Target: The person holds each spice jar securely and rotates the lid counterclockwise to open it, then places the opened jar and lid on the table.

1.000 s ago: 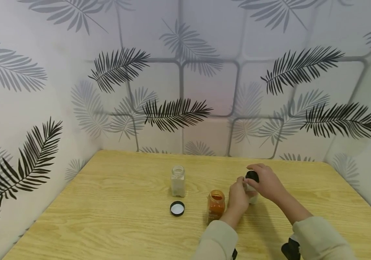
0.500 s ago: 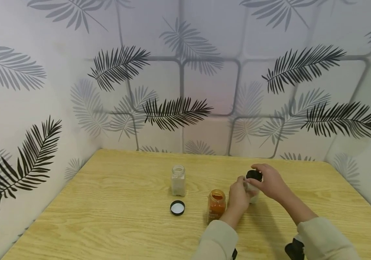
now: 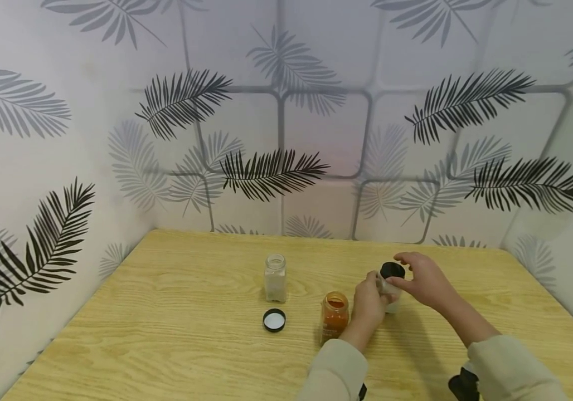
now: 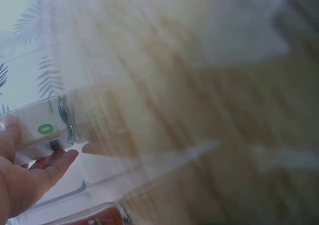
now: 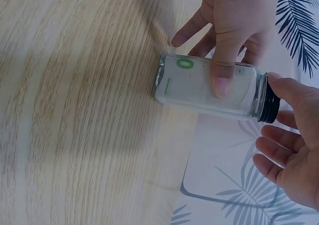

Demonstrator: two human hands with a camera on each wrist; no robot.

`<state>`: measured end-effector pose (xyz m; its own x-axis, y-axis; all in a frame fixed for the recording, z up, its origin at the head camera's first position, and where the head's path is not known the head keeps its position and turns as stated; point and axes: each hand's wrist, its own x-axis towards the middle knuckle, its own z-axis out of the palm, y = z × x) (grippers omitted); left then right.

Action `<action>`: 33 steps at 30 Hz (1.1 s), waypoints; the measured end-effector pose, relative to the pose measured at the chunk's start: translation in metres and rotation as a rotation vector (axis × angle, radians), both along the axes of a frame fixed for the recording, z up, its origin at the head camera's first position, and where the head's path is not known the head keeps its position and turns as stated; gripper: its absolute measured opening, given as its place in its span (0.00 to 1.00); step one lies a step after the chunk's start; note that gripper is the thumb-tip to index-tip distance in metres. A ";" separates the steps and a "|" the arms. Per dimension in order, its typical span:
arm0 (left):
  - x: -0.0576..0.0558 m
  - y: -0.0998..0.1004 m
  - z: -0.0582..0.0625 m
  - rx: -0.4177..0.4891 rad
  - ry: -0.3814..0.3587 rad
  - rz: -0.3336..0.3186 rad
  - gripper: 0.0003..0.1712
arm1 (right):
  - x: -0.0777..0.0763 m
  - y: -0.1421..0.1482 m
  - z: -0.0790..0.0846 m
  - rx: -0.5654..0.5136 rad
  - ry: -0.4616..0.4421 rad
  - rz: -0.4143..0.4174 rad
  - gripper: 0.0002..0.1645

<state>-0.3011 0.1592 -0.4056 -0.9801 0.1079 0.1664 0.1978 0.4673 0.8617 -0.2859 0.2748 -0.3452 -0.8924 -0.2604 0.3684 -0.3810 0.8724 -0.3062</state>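
Note:
In the head view, my left hand (image 3: 369,303) grips a clear square glass jar (image 3: 393,298) of white powder by its body. A green mark shows on the jar (image 5: 184,63) in the right wrist view, and its base is on or close to the table. A black screw lid (image 5: 269,103) sits on the jar's neck. My right hand (image 3: 428,281) is at this lid, thumb touching one side and index finger close to the other. The remaining right fingers (image 5: 275,150) are spread below, away from the lid. In the left wrist view, my left hand (image 4: 30,175) holds the same jar.
An uncapped jar (image 3: 334,320) of orange-red powder stands just left of my left wrist. Farther left stands another uncapped jar (image 3: 275,281) with pale contents. A black lid (image 3: 273,321) lies with its white inside up on the wooden table (image 3: 176,312). A leaf-patterned wall rises behind.
My right hand has shifted a little to the right and its fingers have loosened about the lid, so more of the black top shows. My left hand and the jar have hardly moved.

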 end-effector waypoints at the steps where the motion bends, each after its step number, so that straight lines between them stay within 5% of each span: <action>1: 0.000 0.000 0.000 -0.005 0.000 0.001 0.25 | 0.000 0.000 0.000 -0.001 -0.006 -0.001 0.29; 16: -0.002 0.000 -0.002 -0.010 0.005 0.011 0.29 | -0.001 -0.001 0.009 0.066 -0.034 0.008 0.30; 33: 0.000 0.001 -0.001 -0.001 0.004 0.020 0.28 | 0.001 -0.023 0.013 0.164 -0.039 -0.161 0.28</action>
<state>-0.3007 0.1599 -0.4070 -0.9815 0.0884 0.1701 0.1916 0.4724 0.8603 -0.2853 0.2513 -0.3325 -0.9399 -0.1668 0.2978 -0.2234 0.9603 -0.1670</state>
